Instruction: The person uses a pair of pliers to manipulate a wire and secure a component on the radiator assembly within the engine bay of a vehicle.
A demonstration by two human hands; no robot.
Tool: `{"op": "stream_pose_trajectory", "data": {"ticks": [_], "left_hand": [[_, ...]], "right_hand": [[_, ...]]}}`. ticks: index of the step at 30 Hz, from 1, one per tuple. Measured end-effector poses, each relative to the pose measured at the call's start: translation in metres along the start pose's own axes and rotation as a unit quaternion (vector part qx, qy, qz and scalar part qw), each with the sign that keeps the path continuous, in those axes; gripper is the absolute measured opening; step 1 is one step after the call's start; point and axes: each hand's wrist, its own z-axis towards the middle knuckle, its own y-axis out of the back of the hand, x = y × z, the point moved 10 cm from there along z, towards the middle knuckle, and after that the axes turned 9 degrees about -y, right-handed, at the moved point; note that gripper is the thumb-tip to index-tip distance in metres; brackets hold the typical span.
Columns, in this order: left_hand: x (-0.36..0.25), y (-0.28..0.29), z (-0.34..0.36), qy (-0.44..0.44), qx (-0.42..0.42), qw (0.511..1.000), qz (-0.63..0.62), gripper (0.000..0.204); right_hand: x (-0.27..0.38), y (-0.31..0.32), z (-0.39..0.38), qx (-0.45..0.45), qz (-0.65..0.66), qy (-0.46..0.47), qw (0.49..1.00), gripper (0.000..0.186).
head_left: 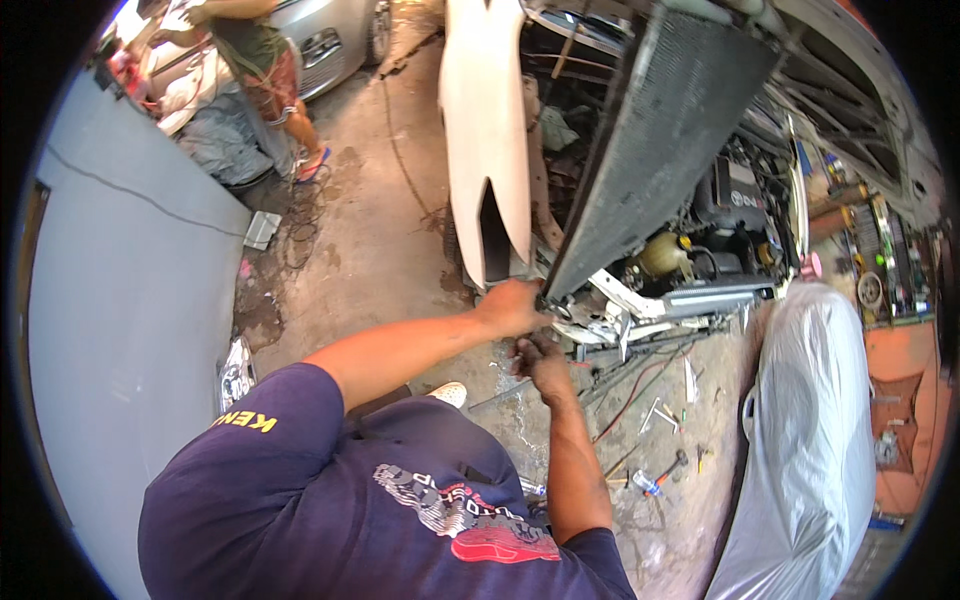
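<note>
The person's left hand (513, 307) is at the lower corner of a dark finned radiator (665, 140), its fingers partly hidden, so its grip cannot be told. The right hand (541, 364) is just below it, fingers curled in; whether it holds anything cannot be told. The radiator stands tilted, right of the upper centre, between a white body panel (487, 110) and the engine's black cover (735, 192). A yellowish reservoir (660, 256) sits right of centre. A hammer (668, 471) lies on the concrete floor (360, 215), lower right, beside a silver-covered vehicle (815, 380).
</note>
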Motion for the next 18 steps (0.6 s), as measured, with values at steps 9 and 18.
{"op": "stream_pose_trajectory", "data": {"ticks": [9,18], "left_hand": [[-0.010,0.003,0.008,0.024,0.004,0.999,0.028,0.057],[-0.009,0.008,0.007,0.134,0.031,0.991,0.009,0.062]], "right_hand": [[0.036,-0.041,-0.023,0.073,0.267,-0.010,0.961,0.025],[0.050,-0.029,-0.038,0.098,0.308,-0.061,0.944,0.021]]}}
